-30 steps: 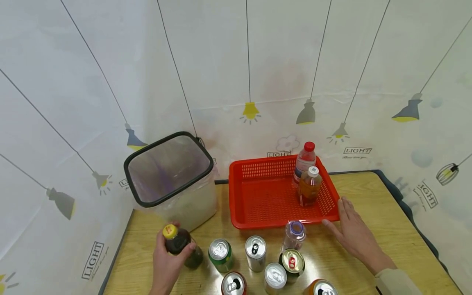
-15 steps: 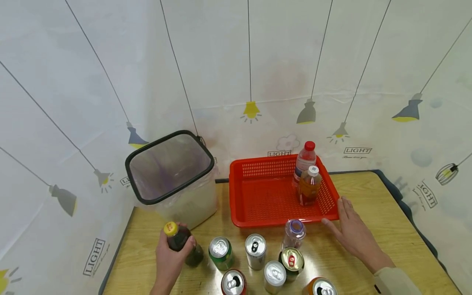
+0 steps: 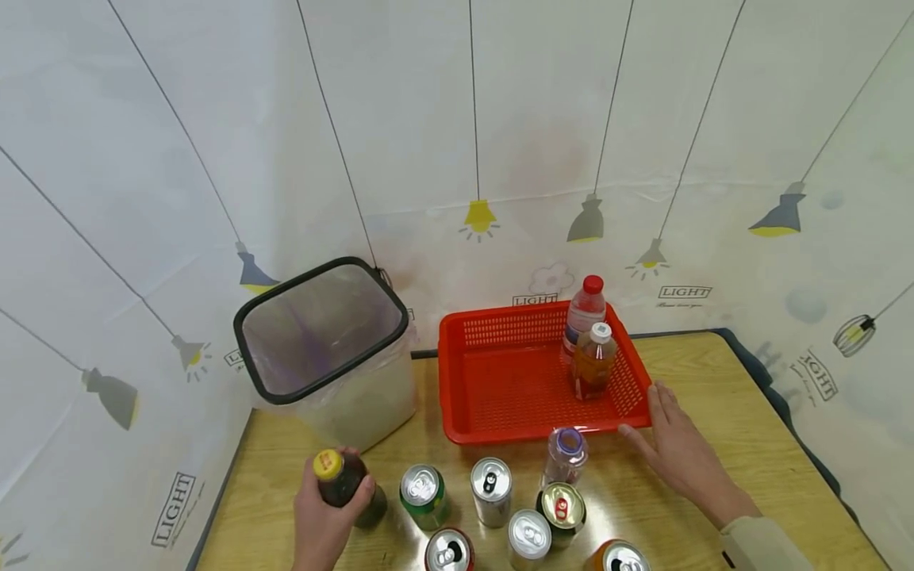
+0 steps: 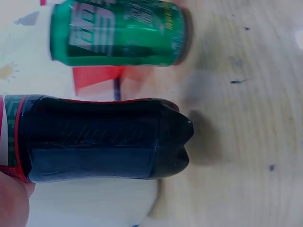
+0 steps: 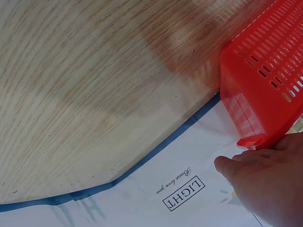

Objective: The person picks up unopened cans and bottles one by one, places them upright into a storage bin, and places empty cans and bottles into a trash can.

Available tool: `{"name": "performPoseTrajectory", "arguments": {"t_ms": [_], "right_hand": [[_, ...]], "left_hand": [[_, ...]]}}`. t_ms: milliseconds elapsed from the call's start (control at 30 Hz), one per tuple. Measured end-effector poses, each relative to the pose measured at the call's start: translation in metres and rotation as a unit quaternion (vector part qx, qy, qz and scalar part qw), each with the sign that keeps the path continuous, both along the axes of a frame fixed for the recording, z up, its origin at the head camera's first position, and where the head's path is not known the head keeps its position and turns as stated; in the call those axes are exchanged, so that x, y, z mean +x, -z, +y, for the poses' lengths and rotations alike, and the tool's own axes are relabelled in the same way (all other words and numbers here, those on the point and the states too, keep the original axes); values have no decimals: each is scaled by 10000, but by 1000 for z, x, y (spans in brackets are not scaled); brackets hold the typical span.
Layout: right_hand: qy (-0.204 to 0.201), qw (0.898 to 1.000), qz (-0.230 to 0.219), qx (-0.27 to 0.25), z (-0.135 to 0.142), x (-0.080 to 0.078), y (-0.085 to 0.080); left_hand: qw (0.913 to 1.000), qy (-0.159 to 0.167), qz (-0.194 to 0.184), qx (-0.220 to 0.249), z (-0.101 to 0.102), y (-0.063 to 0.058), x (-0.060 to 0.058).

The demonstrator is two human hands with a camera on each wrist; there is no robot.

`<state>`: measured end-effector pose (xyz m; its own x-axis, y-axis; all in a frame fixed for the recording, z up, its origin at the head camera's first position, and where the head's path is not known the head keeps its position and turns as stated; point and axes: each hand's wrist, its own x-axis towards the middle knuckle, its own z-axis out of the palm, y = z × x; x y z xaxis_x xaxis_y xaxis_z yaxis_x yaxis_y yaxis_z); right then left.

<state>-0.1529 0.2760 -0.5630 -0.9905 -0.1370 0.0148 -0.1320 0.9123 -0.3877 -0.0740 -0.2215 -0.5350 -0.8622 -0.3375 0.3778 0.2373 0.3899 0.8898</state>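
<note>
My left hand (image 3: 324, 515) grips a dark plastic bottle (image 3: 343, 480) with a yellow cap, on the left side of the table. In the left wrist view the lower half of this bottle (image 4: 99, 139) shows, its base close over the wood. Just right of it stands a green can (image 3: 424, 497). My right hand (image 3: 685, 460) rests its extended fingers against the right wall of a red plastic basket (image 3: 457, 373), thumb spread toward the front rim. Inside the basket, at its right end, stand a red-capped clear bottle (image 3: 584, 317) and a white-capped bottle of amber drink (image 3: 594, 361).
A lined bin (image 3: 371, 404) with a black rim stands behind my left hand. In front of the basket are a purple-topped clear bottle (image 3: 566, 456), a silver can (image 3: 491, 490), a gold-topped can (image 3: 562, 507) and several others. A printed sheet (image 3: 428, 119) hangs behind the table (image 3: 685, 357).
The head view has shifted slightly. My left hand keeps its grip on the dark bottle with hardly any movement, and my right hand stays at the basket.
</note>
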Motion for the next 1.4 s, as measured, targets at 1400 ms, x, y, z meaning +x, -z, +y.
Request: {"name": "performPoseTrajectory", "arguments": {"t_ms": [1400], "right_hand": [[73, 9999, -96, -71, -4, 0, -4]], "left_hand": [[9573, 2875, 293, -42, 150, -123, -92]]}}
